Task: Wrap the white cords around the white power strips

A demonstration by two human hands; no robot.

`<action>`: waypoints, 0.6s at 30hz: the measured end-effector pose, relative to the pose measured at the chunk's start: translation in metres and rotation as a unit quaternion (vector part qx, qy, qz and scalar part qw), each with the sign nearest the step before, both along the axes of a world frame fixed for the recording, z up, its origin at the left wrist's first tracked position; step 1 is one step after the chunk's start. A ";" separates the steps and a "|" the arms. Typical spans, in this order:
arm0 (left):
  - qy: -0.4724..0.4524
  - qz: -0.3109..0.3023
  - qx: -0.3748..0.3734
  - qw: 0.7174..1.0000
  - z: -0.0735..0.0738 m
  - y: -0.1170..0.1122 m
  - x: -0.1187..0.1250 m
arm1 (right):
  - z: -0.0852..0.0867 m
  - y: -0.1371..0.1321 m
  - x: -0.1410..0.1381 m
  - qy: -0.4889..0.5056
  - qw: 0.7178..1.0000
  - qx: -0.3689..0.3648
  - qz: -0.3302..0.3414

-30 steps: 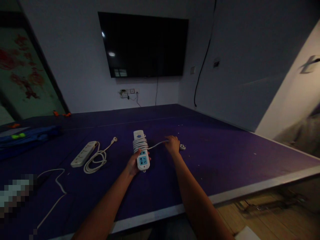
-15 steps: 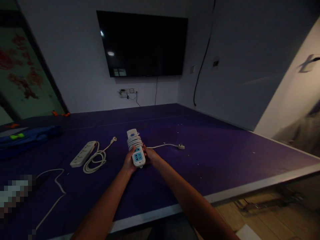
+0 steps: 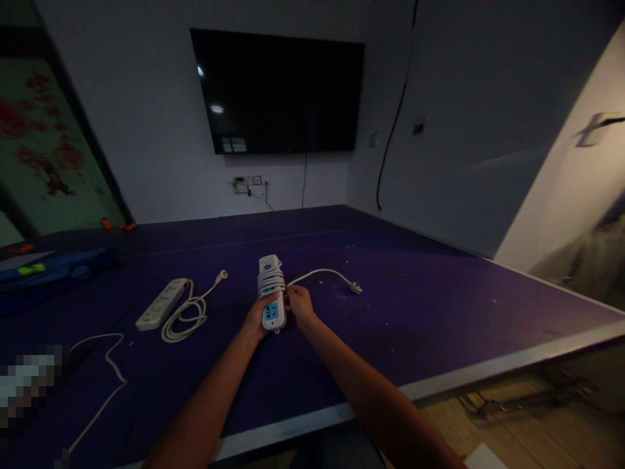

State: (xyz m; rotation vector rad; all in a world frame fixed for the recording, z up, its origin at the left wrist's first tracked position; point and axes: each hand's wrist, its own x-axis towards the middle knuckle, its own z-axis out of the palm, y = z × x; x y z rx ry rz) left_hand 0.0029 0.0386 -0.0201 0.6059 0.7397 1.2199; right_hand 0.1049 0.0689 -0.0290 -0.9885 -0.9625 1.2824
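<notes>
A white power strip [image 3: 274, 315] with blue socket faces is held just above the table, its far end pointing away from me. Its white cord [image 3: 270, 281] is wound several times round the middle of the strip. My left hand [image 3: 256, 316] grips the near left side, thumb across the top face. Curled at the right edge, my right hand [image 3: 299, 303] pinches the cord where it leaves the windings; its fingertips are partly hidden. From there the loose end arcs right to a plug [image 3: 356, 287] on the table.
Left of my hands lies a second white power strip [image 3: 162, 304] with a coiled cord [image 3: 184, 319]. Farther left are a thin white cable [image 3: 113, 358] and blue cloth [image 3: 73, 268]. The purple table [image 3: 430, 312] has a pale front edge. A television [image 3: 283, 94] hangs on the wall.
The held power strip has turned more upright in view and shifted slightly right. My right hand has moved up to the cord, and the loose cord now bows upward.
</notes>
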 end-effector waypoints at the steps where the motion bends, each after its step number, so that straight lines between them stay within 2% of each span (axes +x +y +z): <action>1: 0.008 0.018 0.011 1.000 0.000 0.000 0.001 | 0.000 0.000 0.002 -0.013 1.000 0.017 -0.017; 4: 0.023 0.070 0.039 0.996 -0.003 0.001 0.004 | 0.002 0.001 0.007 -0.090 0.987 0.106 -0.079; 7: 0.023 0.085 0.052 0.995 -0.008 0.004 0.004 | 0.002 0.001 0.009 -0.158 0.966 0.166 -0.117; 10: 0.008 0.066 0.033 0.997 -0.010 0.005 0.002 | 0.001 0.002 0.009 -0.176 0.961 0.173 -0.122; 13: 0.002 0.040 -0.021 0.999 -0.008 0.005 0.000 | 0.002 0.003 0.011 -0.165 0.962 0.182 -0.122; 15: -0.012 0.045 -0.046 0.998 -0.005 0.004 -0.002 | 0.005 0.004 0.014 -0.145 0.965 0.184 -0.122; 18: -0.050 0.074 -0.044 0.995 0.000 0.005 -0.004 | 0.009 0.005 0.017 -0.109 0.970 0.183 -0.120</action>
